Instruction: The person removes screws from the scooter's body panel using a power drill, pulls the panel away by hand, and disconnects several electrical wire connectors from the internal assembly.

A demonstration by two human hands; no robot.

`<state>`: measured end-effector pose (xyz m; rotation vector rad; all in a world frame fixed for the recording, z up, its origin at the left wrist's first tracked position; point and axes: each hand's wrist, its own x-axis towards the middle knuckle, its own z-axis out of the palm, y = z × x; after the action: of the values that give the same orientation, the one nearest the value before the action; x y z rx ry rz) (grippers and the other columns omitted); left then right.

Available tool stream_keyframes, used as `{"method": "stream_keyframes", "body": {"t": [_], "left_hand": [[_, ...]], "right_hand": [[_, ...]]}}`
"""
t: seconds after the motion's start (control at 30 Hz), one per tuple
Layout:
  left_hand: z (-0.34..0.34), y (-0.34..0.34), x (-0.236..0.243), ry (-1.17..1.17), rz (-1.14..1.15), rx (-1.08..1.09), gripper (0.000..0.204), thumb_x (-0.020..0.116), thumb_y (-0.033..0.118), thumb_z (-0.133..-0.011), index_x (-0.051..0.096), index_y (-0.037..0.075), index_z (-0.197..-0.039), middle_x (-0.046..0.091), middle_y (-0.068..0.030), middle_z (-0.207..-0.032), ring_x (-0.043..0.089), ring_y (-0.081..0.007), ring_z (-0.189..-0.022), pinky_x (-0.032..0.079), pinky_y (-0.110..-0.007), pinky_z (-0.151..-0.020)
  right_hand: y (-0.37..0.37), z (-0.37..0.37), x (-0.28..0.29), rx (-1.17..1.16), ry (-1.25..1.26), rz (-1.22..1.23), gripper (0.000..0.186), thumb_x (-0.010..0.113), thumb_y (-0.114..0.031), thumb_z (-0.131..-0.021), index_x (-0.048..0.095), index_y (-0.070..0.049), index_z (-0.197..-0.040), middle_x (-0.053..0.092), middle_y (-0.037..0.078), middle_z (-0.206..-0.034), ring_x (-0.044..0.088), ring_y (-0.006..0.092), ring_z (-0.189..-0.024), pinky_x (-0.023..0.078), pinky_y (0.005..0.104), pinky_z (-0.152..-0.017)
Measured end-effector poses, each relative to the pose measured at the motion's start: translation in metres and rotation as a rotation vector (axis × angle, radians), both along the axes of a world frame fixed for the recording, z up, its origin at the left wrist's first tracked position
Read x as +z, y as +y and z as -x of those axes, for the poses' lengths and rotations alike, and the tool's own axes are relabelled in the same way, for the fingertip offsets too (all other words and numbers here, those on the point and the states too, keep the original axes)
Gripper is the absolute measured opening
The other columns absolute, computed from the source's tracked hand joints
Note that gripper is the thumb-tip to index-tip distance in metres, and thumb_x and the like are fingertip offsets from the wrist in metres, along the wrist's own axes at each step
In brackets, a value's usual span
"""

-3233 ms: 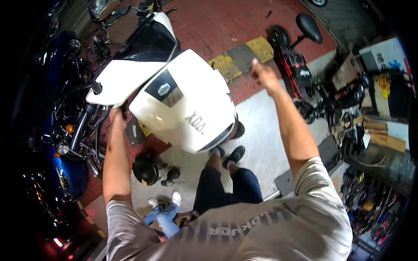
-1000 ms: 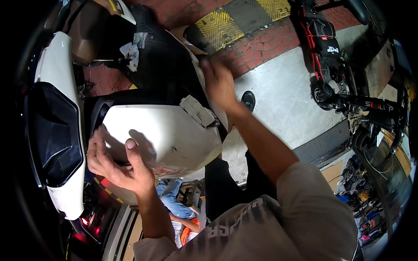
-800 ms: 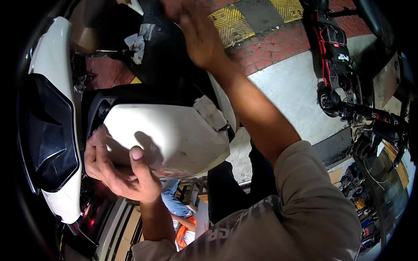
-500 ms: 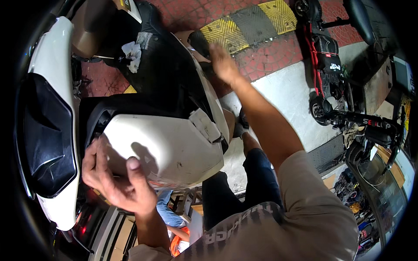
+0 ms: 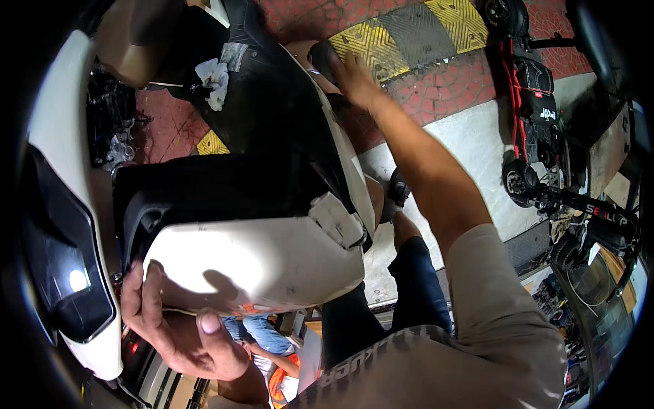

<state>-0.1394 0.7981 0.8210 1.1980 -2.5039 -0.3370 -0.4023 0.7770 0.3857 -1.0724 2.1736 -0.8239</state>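
Note:
A large white-and-black scooter fairing [image 5: 272,266] fills the middle, its smooth white face tilted up near me and a black hollow behind it. At the near left corner, my left hand [image 5: 187,337] has its fingertips against the white edge, with its thumb held apart in front. Stretched to the far right end, my right hand [image 5: 352,78] has its fingers bent over a dark rounded piece [image 5: 323,58] beside the shell; its fingertips are partly hidden. A crumpled whitish scrap [image 5: 213,83] lies on the black part between my hands.
Left stands a glossy black scooter front section [image 5: 58,252] with white trim. A red-and-black kick scooter [image 5: 519,102] is parked at right. A yellow-and-black speed bump [image 5: 415,33] crosses the red paving. Below, a person in an orange vest [image 5: 278,382] sits near the fairing.
The near white face has tipped and lowered, showing more of the black hollow behind it. My left hand has come down with it. My right hand stays at the far end. The view has shifted slightly.

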Motion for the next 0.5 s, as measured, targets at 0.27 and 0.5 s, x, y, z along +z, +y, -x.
{"method": "stream_keyframes", "body": {"t": [0.27, 0.5], "left_hand": [[0.009, 0.01, -0.001, -0.101, -0.048, -0.074, 0.061, 0.064, 0.034, -0.09, 0.057, -0.009, -0.134, 0.052, -0.0244, -0.137, 0.049, -0.0361, -0.132, 0.037, -0.05, -0.112], [-0.011, 0.032, -0.003, 0.037, -0.076, 0.077, 0.045, 0.06, 0.021, -0.099, 0.058, -0.012, -0.128, 0.052, -0.0229, -0.13, 0.052, -0.0323, -0.124, 0.042, -0.044, -0.104]], "right_hand": [[0.004, -0.093, -0.043, -0.314, -0.475, -0.245, 0.091, 0.036, -0.071, -0.098, 0.012, -0.015, -0.165, 0.015, 0.025, -0.168, 0.015, 0.0456, -0.155, 0.016, 0.0574, -0.123], [0.08, -0.07, -0.012, -0.473, -1.175, -0.378, 0.09, 0.046, -0.076, -0.094, 0.035, -0.013, -0.158, 0.042, 0.02, -0.156, 0.041, 0.0389, -0.141, 0.033, 0.0549, -0.113]]}}
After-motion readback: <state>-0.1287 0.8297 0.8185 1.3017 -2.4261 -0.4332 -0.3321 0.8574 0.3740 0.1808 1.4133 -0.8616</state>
